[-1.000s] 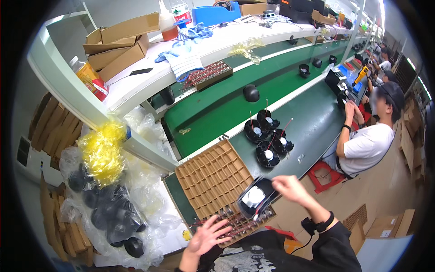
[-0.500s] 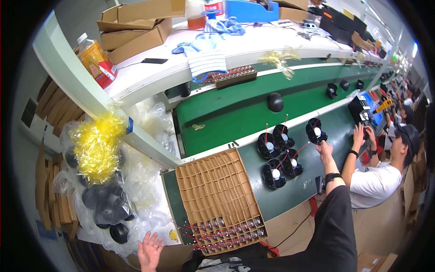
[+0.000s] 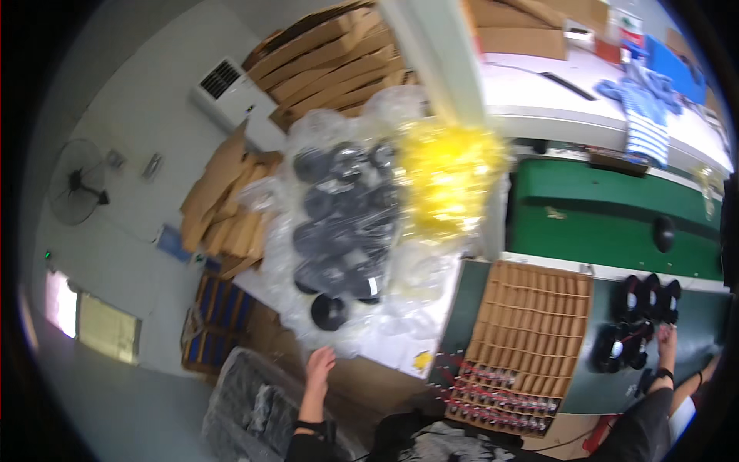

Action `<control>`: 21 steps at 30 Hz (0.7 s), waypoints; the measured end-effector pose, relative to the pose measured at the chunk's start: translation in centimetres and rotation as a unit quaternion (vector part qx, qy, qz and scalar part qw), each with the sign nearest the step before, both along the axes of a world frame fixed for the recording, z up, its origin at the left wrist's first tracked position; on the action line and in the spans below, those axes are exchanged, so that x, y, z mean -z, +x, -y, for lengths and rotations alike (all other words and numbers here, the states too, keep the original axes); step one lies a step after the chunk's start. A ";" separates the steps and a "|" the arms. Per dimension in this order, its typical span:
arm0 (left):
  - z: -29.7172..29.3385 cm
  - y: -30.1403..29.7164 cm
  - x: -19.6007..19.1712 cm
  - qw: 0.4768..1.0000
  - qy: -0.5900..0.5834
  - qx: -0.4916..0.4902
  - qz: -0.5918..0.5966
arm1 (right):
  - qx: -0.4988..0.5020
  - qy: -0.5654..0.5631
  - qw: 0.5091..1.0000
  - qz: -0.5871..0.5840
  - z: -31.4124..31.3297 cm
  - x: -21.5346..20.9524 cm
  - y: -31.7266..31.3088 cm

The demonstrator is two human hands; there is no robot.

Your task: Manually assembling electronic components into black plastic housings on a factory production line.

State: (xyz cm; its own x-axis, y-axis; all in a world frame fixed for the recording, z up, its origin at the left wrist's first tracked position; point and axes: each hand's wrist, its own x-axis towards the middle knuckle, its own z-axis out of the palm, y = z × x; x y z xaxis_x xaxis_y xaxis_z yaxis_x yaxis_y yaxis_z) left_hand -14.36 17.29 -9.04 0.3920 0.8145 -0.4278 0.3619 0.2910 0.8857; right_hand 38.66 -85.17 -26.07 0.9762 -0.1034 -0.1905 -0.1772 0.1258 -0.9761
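My left hand (image 3: 319, 366) is raised at the lower middle, empty, its fingers loosely apart. Just beyond it a black round cup (image 3: 329, 312) sits at the near edge of a clear plastic bag (image 3: 289, 308). More black cups (image 3: 331, 235) lie stacked under the plastic. On the far right my right hand (image 3: 667, 334) is closed at the lower rim of a black cup (image 3: 670, 299), somewhat blurred. Several similar black cups (image 3: 613, 348) with light round centres stand beside it on the dark green bench.
A cardboard divider tray (image 3: 535, 308) holds small wired parts in its near rows. Yellow shredded film (image 3: 450, 177) lies beyond the bag. A green conveyor (image 3: 608, 219) runs behind the bench, below a white shelf (image 3: 554, 115). A plastic-lined bin (image 3: 246, 400) stands lower left. Another person's arm (image 3: 697, 385) shows at right.
My view has swung left, bringing the bagged cups nearer the middle. My left hand has risen toward them. My right hand and its cup now appear closer to the other cups.
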 end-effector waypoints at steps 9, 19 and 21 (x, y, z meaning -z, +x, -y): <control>-9.0 5.5 1.4 0.872 0.438 0.151 -0.155 | 0.286 -0.059 0.953 -0.080 -6.4 -1.7 -12.8; -14.2 7.0 2.0 0.735 0.543 0.276 -0.298 | 0.006 -0.263 0.963 0.055 -35.8 -19.4 -22.6; -14.8 6.5 2.1 0.737 0.545 0.277 -0.287 | -0.085 -0.258 0.959 0.085 -43.0 -23.2 -23.4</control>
